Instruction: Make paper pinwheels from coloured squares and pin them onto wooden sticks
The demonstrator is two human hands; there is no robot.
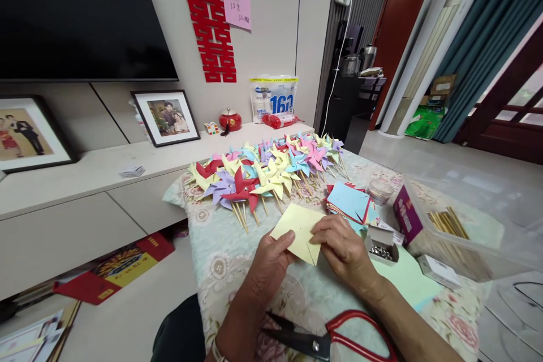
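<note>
Between my two hands is a square of pale yellow paper (300, 225), with slits running in from its corners and a small mark at its middle. My left hand (269, 263) pinches its left lower edge, thumb on top. The fingers of my right hand (341, 246) are closed on its right edge. Below my hands lie red-handled scissors (328, 340), their blades partly apart. Beyond the paper rest many finished paper pinwheels (245, 188) on sticks, in red, yellow, purple, pink and blue. A stack of coloured paper squares (348, 202) is just past my right hand.
An open small box of metal pins (382, 244) stands right of my right hand, near a closed white box (439, 271). A clear plastic bin (470, 249) holds sticks (448, 223). A round clear container (380, 189) sits behind. A cabinet (85, 184) borders the table's far left.
</note>
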